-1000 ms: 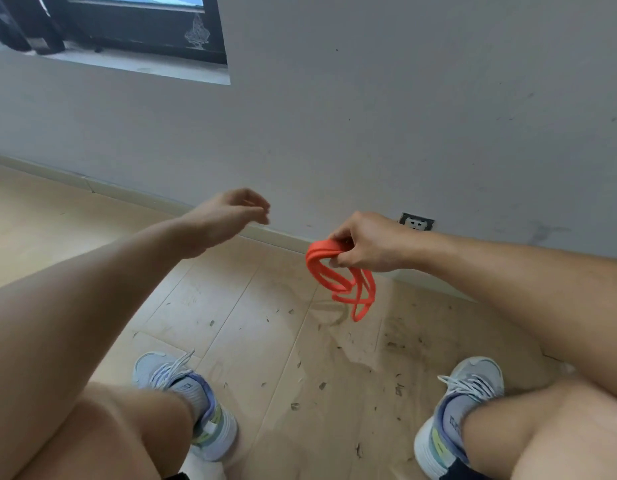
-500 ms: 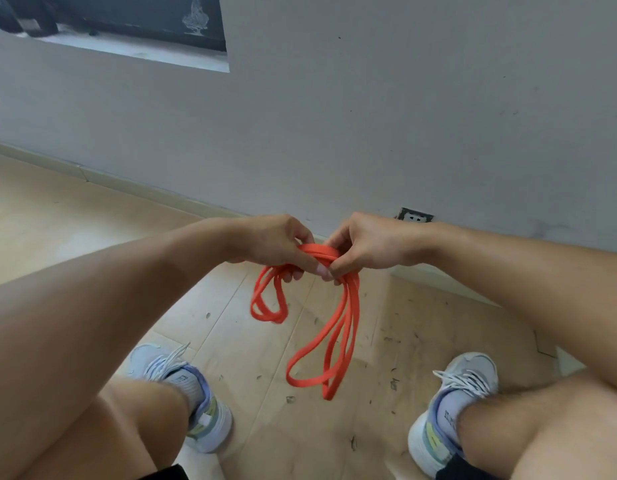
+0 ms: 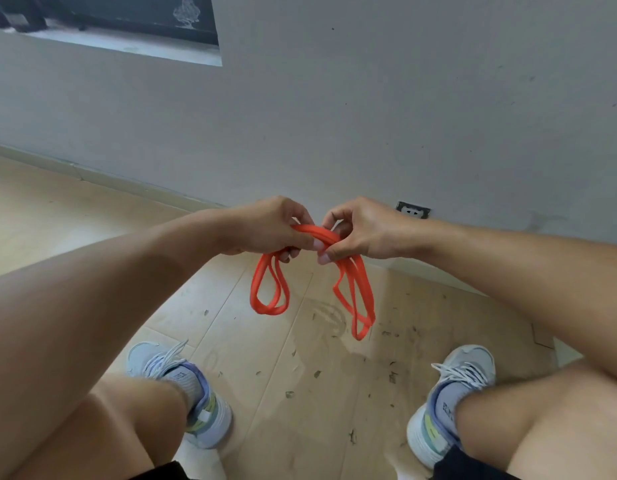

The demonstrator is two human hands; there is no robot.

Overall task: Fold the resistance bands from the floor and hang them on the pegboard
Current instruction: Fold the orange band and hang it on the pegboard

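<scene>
Between your knees, above the pale wooden plank floor (image 3: pixel 92 216), you held a flat orange rubber resistance band (image 3: pixel 352 289) bunched into several strands. Your left hand (image 3: pixel 269 226) and your right hand (image 3: pixel 362 230) were almost touching, knuckles up, each closed in a pinch on the gathered top of the band. From the left hand a short double loop hung down; from the right hand a longer bundle of loops hung lower, and neither reached the floor. Your bare forearms came in from both lower corners. Below them were your bent bare legs and two light grey lace-up sneakers (image 3: pixel 182 386), well apart, planted on boards speckled with small dark scraps. Behind your hands rose a plain grey wall (image 3: pixel 404 98) with a pale baseboard, and a small dark wall socket (image 3: pixel 413 211) sat just beyond your right wrist.
</scene>
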